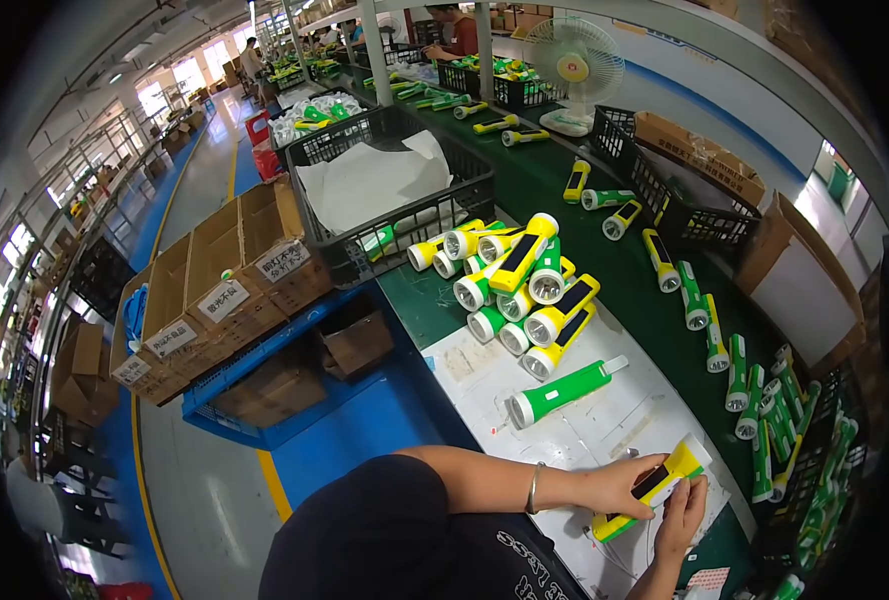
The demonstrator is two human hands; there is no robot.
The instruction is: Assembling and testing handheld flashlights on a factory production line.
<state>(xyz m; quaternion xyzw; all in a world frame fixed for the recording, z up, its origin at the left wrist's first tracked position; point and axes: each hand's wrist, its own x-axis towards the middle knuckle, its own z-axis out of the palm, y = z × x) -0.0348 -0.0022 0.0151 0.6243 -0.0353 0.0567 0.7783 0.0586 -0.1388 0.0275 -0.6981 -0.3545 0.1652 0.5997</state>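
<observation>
Low over the white work surface (472, 388), both my hands are closed round a yellow and green flashlight (686, 458) with a dark panel along its side. My left hand (614, 488), with a bracelet at the wrist, grips the body. The fingers of my right hand (680, 515) press against its side near the white-rimmed head. Left of my hands lies a green flashlight (564, 393) with a white head and a pale tab sticking out of its tail. Beyond it is a heap of yellow and green flashlights (526, 262), heads mostly facing me.
A dark green conveyor belt (619, 268) runs along the far side with scattered flashlights. A black crate (474, 180) holding white sheets stands beyond the heap. Open cardboard boxes (214, 262) sit at the left. A fan (574, 70) and another black crate (679, 205) are beyond the belt.
</observation>
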